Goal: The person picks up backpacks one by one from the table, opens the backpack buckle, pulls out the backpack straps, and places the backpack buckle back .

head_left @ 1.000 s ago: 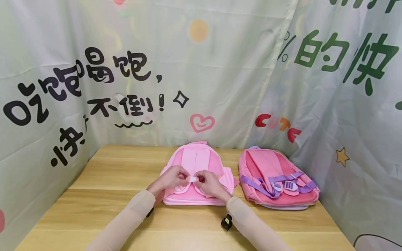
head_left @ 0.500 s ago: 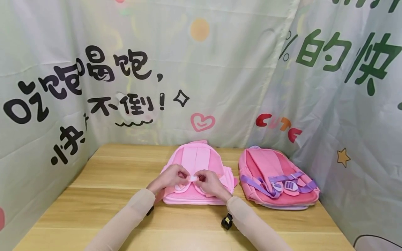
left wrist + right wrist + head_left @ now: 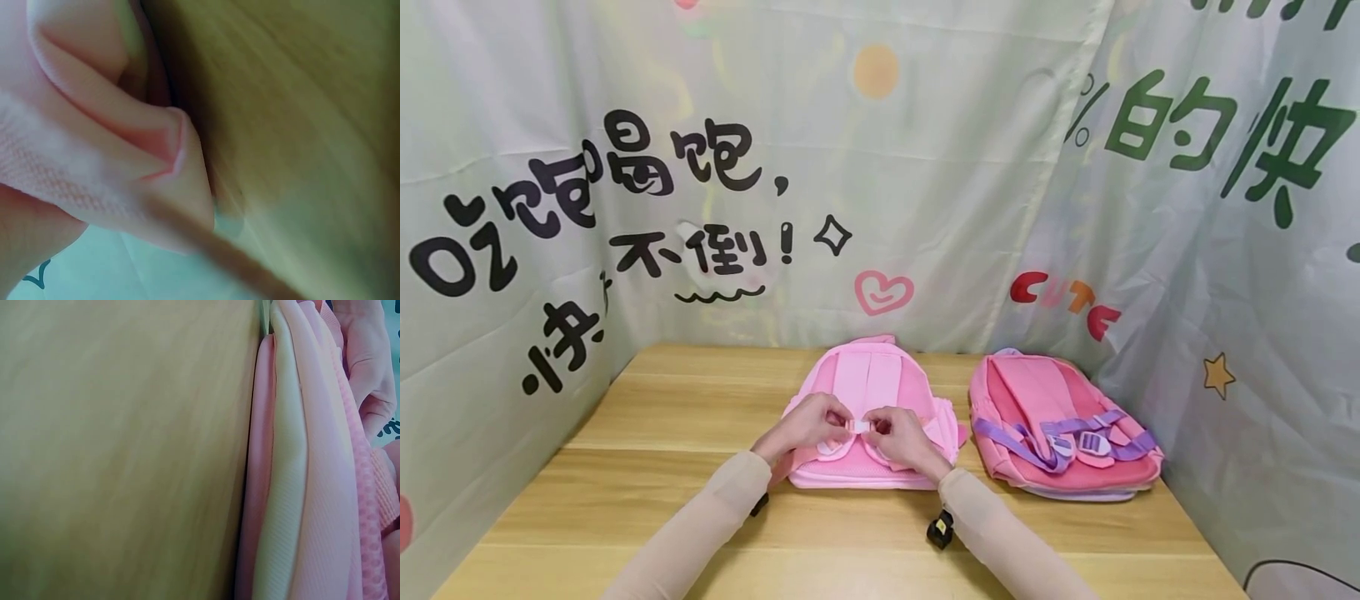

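Note:
A light pink backpack (image 3: 868, 375) lies on the table with its strap side up. Over its middle is a small white buckle (image 3: 861, 427) on a pink strap. My left hand (image 3: 808, 425) pinches the strap end at the left of the buckle, fingers curled. From the right, my right hand (image 3: 906, 437) pinches the other side, thumb and fingertips together. Whether the buckle halves are joined is too small to tell. Folded pink cloth of the backpack (image 3: 106, 106) fills much of the left wrist view. The backpack's layered side (image 3: 319, 475) shows in the right wrist view.
A darker pink backpack (image 3: 1022, 392) with purple straps (image 3: 1015, 446) lies to the right, close beside the first. Both rest on a wooden table (image 3: 685, 417). Printed cloth curtains (image 3: 940, 208) stand behind and at both sides.

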`<state>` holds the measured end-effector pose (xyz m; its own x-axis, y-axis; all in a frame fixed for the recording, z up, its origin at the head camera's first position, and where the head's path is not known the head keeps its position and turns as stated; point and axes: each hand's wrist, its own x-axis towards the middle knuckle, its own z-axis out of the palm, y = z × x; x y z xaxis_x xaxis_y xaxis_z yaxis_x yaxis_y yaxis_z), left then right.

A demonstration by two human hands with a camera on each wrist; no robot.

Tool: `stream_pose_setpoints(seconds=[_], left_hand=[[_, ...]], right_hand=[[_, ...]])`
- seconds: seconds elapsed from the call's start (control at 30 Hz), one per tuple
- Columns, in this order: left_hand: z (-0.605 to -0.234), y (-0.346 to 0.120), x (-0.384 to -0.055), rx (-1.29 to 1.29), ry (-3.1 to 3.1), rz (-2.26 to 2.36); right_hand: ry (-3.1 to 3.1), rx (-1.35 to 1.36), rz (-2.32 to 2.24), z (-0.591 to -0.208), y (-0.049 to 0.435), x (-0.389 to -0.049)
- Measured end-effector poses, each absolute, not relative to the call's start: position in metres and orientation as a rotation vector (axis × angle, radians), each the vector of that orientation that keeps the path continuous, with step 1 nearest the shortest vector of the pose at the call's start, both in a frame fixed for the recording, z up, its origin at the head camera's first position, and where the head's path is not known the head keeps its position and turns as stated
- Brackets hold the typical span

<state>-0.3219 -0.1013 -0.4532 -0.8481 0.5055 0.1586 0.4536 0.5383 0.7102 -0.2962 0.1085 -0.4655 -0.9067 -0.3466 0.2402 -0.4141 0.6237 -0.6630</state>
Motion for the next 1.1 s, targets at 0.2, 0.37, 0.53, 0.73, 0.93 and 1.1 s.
stream_pose_setpoints(seconds=[0.2, 0.37, 0.53, 0.73, 0.93, 1.1], left_hand=[[-0.4546, -0.1022, -0.3216, 0.842, 2.686, 1.220], [-0.4533, -0.1024, -0.3224, 0.820, 2.666, 1.246], [-0.4524, -0.1032, -0.3223, 0.836, 2.668, 1.233], [-0.4540, -0.1035, -0.3227, 0.845, 2.664, 1.230], [-0.4554, -0.1025, -0.3239, 0.819, 2.660, 1.236], [-0.4555, -0.1021, -0.3242, 0.825, 2.665, 1.240]], right_hand=[[-2.750, 0.655, 1.138, -0.4657, 0.1077, -0.2961], [-2.759, 0.648, 1.117, -0.4642, 0.1074, -0.2968], [-2.778, 0.645, 1.100, -0.4635, 0.1072, -0.2978], [-2.790, 0.660, 1.101, -0.4641, 0.1086, -0.2986], [-2.786, 0.684, 1.111, -0.4639, 0.1097, -0.2993], [-2.778, 0.684, 1.105, -0.4637, 0.1090, -0.2995]])
